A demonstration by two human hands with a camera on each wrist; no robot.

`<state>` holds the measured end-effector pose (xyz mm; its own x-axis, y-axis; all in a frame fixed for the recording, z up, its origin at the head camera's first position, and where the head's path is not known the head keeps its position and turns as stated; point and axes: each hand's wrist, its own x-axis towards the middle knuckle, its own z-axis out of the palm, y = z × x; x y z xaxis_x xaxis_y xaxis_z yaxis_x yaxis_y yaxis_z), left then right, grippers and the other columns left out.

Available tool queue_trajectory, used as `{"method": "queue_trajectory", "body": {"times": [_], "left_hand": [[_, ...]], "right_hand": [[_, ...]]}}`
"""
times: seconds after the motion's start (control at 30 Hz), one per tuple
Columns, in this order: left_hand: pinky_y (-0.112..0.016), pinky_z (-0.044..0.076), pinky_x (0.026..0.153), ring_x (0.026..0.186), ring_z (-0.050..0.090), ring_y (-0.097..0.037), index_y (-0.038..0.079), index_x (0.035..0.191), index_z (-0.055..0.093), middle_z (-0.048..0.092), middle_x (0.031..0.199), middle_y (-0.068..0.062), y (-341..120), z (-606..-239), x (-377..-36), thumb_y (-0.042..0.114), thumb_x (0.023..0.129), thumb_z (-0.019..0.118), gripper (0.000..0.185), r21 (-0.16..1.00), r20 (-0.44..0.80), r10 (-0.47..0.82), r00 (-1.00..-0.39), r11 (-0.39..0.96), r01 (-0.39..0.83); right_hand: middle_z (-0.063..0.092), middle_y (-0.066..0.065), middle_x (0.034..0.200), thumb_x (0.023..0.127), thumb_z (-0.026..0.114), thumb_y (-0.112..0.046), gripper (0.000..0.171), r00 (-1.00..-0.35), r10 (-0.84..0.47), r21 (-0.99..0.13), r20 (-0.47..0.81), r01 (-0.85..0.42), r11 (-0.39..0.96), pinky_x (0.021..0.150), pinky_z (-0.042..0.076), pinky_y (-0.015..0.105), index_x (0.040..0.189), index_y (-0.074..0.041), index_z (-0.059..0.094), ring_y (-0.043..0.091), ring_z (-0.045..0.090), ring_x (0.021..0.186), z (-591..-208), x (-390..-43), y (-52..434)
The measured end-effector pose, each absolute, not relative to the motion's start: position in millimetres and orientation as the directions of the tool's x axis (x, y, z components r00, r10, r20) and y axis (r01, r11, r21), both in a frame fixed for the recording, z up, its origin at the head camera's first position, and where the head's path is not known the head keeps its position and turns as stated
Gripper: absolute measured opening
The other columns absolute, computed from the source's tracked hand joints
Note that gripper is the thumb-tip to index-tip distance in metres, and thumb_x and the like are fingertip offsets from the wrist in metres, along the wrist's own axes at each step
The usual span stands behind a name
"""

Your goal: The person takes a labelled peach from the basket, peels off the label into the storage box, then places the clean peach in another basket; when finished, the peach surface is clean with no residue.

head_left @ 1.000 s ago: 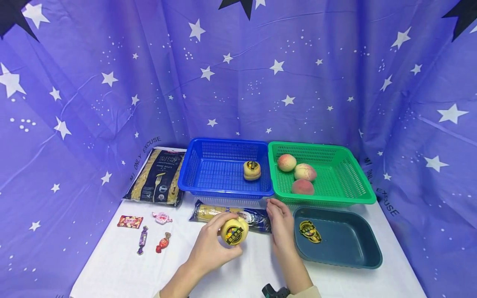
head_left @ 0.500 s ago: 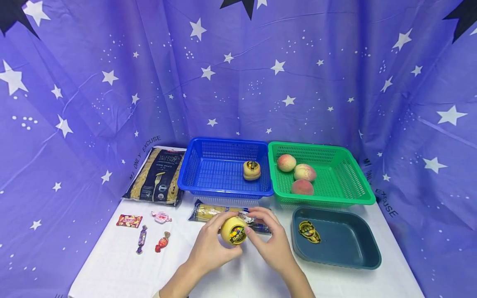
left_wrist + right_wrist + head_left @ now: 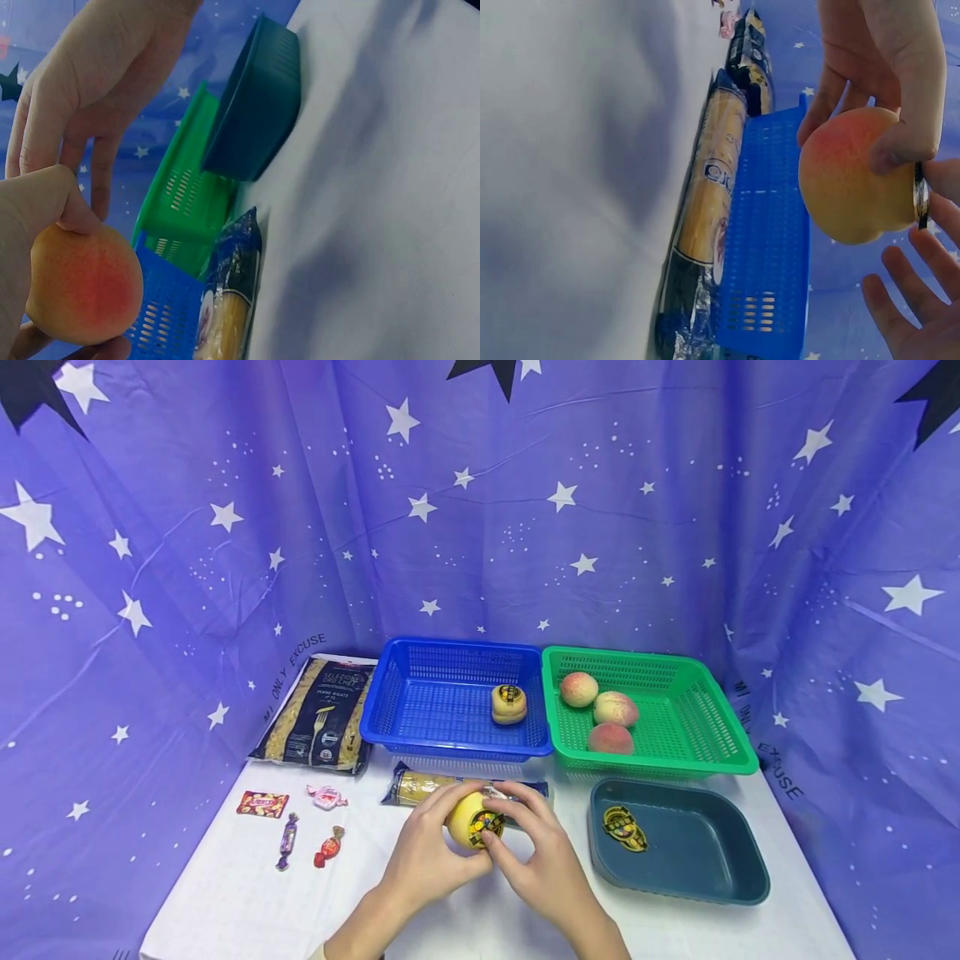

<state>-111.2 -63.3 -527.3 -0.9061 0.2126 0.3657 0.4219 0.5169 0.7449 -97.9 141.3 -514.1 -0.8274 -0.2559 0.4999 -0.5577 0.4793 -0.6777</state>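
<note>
Head view: your left hand [image 3: 435, 847] holds a round yellow peach [image 3: 461, 820], fingers curled round its left side. It is up off the white-covered tabletop [image 3: 247, 914], central, toward the near edge. Your right hand [image 3: 546, 864] comes in opposite, thumb and fingers in a narrow pinch at the round black-and-gold label [image 3: 480, 828] on the peach. Just beyond your hands: a long, clear-and-navy spaghetti pack [image 3: 423, 787], lying crosswise. Far edge, middle: blue plastic mesh basket [image 3: 420, 747], with a squat yellow fruit [image 3: 508, 710] at its right end. Right of it, green plastic mesh basket [image 3: 660, 764], three blushed peaches [image 3: 616, 708] inside, toward its left edge. Dark teal plastic tray [image 3: 697, 868] near the tabletop's right edge, loose black-and-gold labels [image 3: 624, 828] at its left end. Far left corner, navy penne bag [image 3: 322, 714]; small wrapped candies [image 3: 288, 839] nearer you, toward the left edge.

Left wrist view: your left thumb presses the top of the peach, its red blush facing this camera.

Right wrist view: your right fingers meet the label's edge, seen side-on against the peach. Cannot tell whether that edge has lifted.
</note>
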Motion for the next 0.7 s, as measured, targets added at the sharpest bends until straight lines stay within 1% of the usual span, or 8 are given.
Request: {"method": "queue_trajectory", "body": {"times": [0.1,0.2,0.3,0.37,0.5,0.7], "left_hand": [[-0.04,0.064,0.107,0.135,0.068,-0.015,0.028,0.151,0.066,0.072,0.146,0.006,-62.2,-525.5,-110.5,0.031,0.075,0.1,0.084,0.752,0.358,0.204,-0.911,0.516,0.411],[-0.038,0.065,0.103,0.134,0.068,-0.017,0.032,0.152,0.065,0.072,0.147,0.005,-61.1,-524.9,-109.9,0.031,0.074,0.1,0.085,0.745,0.367,0.205,-0.907,0.519,0.419],[-0.034,0.065,0.099,0.134,0.068,-0.018,0.037,0.152,0.064,0.071,0.148,0.005,-60.1,-524.9,-109.5,0.03,0.074,0.1,0.086,0.747,0.364,0.204,-0.909,0.52,0.416],[-0.031,0.065,0.096,0.134,0.068,-0.017,0.038,0.152,0.063,0.071,0.148,0.005,-59.9,-525.3,-109.3,0.031,0.074,0.1,0.087,0.755,0.354,0.202,-0.913,0.515,0.406],[-0.027,0.064,0.094,0.132,0.067,-0.013,0.042,0.151,0.063,0.07,0.149,0.008,-59.5,-526.0,-109.3,0.03,0.073,0.1,0.088,0.771,0.329,0.199,-0.923,0.507,0.384],[-0.025,0.062,0.092,0.12,0.068,-0.009,0.044,0.152,0.062,0.071,0.148,0.006,-60.1,-526.5,-109.3,0.022,0.069,0.099,0.094,0.787,0.311,0.2,-0.929,0.494,0.37]], "right_hand": [[0.065,0.004,0.153,0.094,0.09,-0.011,0.044,-0.814,-0.249,-0.639,0.525,-0.57,0.516,0.103,0.063,0.027,0.134,-0.024,0.076,0.027,0.063,0.141,-513.3,-96.8,141.9],[0.067,0.002,0.15,0.092,0.091,-0.01,0.044,-0.806,-0.243,-0.618,0.541,-0.576,0.535,0.11,0.056,0.021,0.131,-0.024,0.077,0.026,0.063,0.139,-512.6,-95.6,142.1],[0.069,0.002,0.144,0.091,0.091,-0.008,0.042,-0.799,-0.236,-0.607,0.553,-0.58,0.543,0.114,0.049,0.016,0.127,-0.023,0.078,0.024,0.064,0.136,-512.4,-94.2,141.8],[0.07,0.0,0.139,0.09,0.091,-0.007,0.039,-0.797,-0.231,-0.606,0.559,-0.582,0.542,0.115,0.047,0.014,0.124,-0.023,0.078,0.023,0.064,0.133,-512.0,-93.4,141.5],[0.071,-0.004,0.126,0.09,0.09,-0.005,0.034,-0.787,-0.219,-0.606,0.577,-0.592,0.532,0.113,0.046,0.014,0.117,-0.023,0.078,0.019,0.064,0.125,-510.5,-92.7,141.4],[0.074,-0.011,0.11,0.089,0.086,0.003,0.032,-0.738,-0.22,-0.572,0.638,-0.645,0.506,0.109,0.047,0.016,0.107,-0.022,0.078,0.015,0.066,0.112,-507.6,-92.4,144.8]]}}
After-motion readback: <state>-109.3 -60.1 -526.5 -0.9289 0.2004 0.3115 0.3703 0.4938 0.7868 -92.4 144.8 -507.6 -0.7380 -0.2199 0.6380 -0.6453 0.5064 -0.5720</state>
